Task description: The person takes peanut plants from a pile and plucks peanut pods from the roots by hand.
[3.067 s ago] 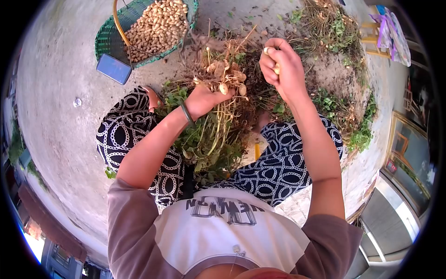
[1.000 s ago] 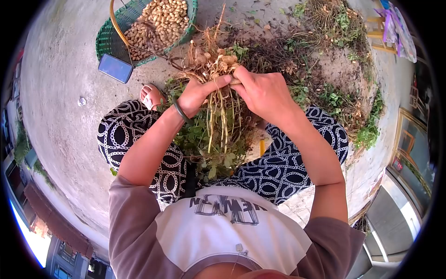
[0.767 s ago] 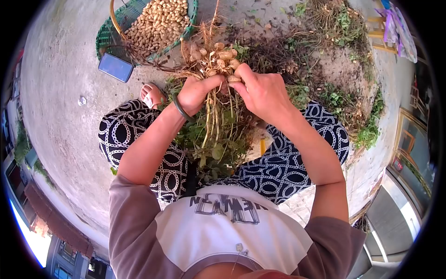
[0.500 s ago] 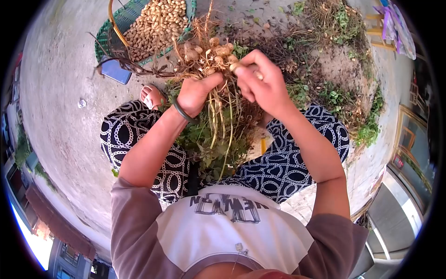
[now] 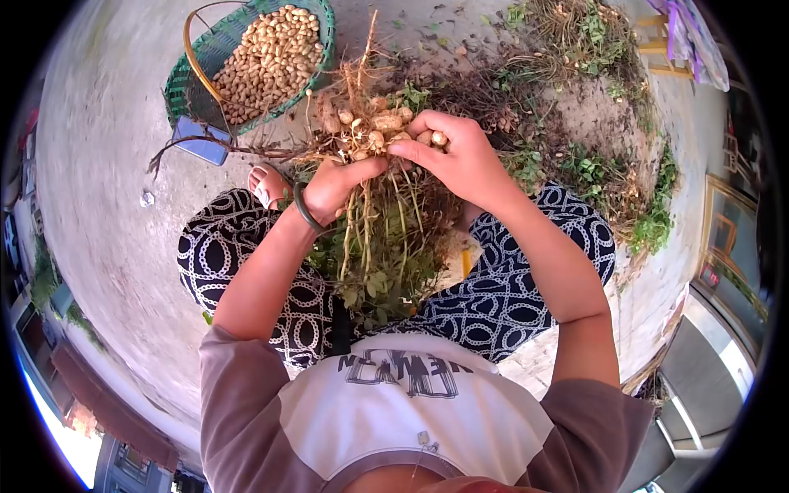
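A bunch of uprooted peanut plants (image 5: 362, 246) hangs between my knees, roots upward and leafy stems down. My left hand (image 5: 335, 187), with a dark bangle at the wrist, is closed around the stems just below the roots. Several peanut pods (image 5: 386, 123) cluster among the roots above it. At the right side of the cluster my right hand (image 5: 452, 156) has its thumb and forefinger pinched at a pod. More loose pods (image 5: 438, 138) show in the curl of its fingers. The pinched pod itself is mostly hidden.
A green woven basket (image 5: 182, 67) of picked peanuts with a bamboo handle stands at upper left. A blue phone-like slab (image 5: 201, 141) lies beside it on the concrete. Heaped peanut plants (image 5: 596, 177) spread along the right, with a wooden stool (image 5: 662, 49) beyond.
My right hand has shifted slightly left and closer into the pod cluster. The bunch in my left hand has tilted a little, and its pods lie lower in view.
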